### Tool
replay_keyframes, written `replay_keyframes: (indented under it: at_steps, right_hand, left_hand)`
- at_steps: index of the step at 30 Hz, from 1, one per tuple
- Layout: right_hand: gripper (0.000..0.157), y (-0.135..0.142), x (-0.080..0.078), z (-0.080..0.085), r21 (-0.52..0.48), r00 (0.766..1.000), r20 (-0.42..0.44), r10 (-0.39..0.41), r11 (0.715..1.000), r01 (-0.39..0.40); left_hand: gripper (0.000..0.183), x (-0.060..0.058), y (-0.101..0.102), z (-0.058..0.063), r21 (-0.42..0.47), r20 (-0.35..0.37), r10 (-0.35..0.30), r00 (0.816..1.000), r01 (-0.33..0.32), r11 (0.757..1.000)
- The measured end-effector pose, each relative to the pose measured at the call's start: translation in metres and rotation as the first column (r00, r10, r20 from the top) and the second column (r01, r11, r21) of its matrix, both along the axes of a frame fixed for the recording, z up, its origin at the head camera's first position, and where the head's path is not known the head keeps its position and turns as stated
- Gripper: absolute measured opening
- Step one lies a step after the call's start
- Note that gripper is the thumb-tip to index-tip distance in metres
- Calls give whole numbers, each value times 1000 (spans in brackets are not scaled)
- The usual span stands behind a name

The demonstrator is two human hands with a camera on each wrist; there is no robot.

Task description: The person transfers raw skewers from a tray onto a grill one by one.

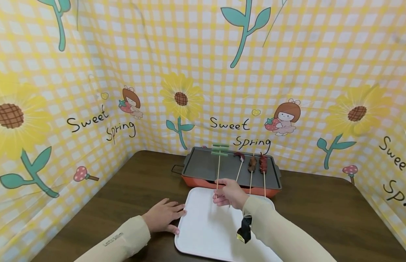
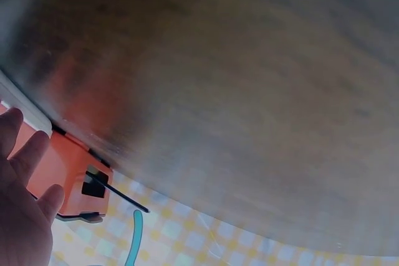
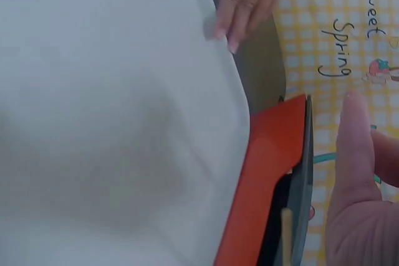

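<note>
My right hand (image 1: 230,193) pinches the lower part of a wooden skewer (image 1: 220,150) that carries several green vegetable strips set crosswise at its top. The skewer stands nearly upright, and in the head view its green end overlaps the dark plate of an electric grill (image 1: 198,165). With fingers spread, my left hand (image 1: 163,215) rests at the left edge of a white tray (image 1: 203,227), fingertips on the rim. In the right wrist view my right thumb (image 3: 354,160) shows, while the held skewer is mostly out of sight.
On the grill lie a skewer with a dark red curled piece (image 1: 239,157), one with brown pieces (image 1: 252,165) and one with red meat (image 1: 263,163). Their sticks point toward the tray. A black handle (image 1: 176,169) juts from the grill's left end. Patterned cloth (image 1: 203,72) encloses the wooden table (image 1: 124,189).
</note>
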State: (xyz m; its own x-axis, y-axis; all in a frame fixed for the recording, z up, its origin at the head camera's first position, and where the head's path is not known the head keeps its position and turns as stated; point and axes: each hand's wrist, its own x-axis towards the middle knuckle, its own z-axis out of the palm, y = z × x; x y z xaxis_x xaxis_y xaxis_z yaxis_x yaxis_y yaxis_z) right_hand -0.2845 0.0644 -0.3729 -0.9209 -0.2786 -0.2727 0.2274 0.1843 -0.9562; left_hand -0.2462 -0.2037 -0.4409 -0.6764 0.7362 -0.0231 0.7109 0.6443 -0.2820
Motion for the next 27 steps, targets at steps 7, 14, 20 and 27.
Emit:
replay_keyframes:
  at_steps: [7, 14, 20, 27]
  right_hand:
    - [49, 0, -12, 19, -2, 999, 14, 35, 999, -35]
    - [48, -1, -25, 34, -10, 1000, 24, 4, 1000, -4]
    - [43, -3, -30, 31, -26, 999, 41, -17, 999, 18]
    - [39, -7, -30, 24, -80, 996, 58, -68, 994, 72]
  left_hand:
    - [69, 2, -5, -2, 14, 21, 11, 1000, -12, 1000]
    - [69, -2, -8, -3, 7, -32, -17, 999, 17, 1000]
    - [68, -2, -5, -2, -9, -30, -10, 999, 10, 1000]
    - [68, -1, -1, 0, -4, -16, -10, 1000, 10, 1000]
